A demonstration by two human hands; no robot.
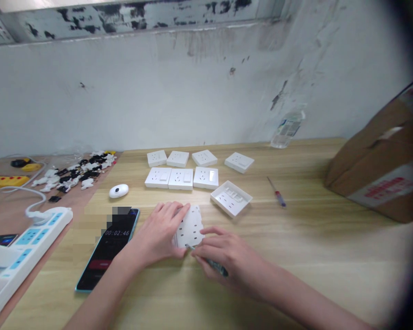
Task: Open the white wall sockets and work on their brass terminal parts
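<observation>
My left hand (158,233) grips the left edge of a white socket panel (192,227) tilted up off the wooden table (296,238). My right hand (227,259) pinches a small screwdriver (211,262) with a dark handle, its tip touching the panel's lower edge. Just beyond lies a separate white cover plate (231,198), face down. Farther back, several white wall sockets (182,178) lie in two rows.
A phone (108,250) showing a timer lies left of my left hand, with a white oval object (119,190) behind it. A white power strip (24,247), black and white small parts (75,174), a red-handled screwdriver (277,193), a water bottle (287,129) and a cardboard box (382,160) surround the workspace.
</observation>
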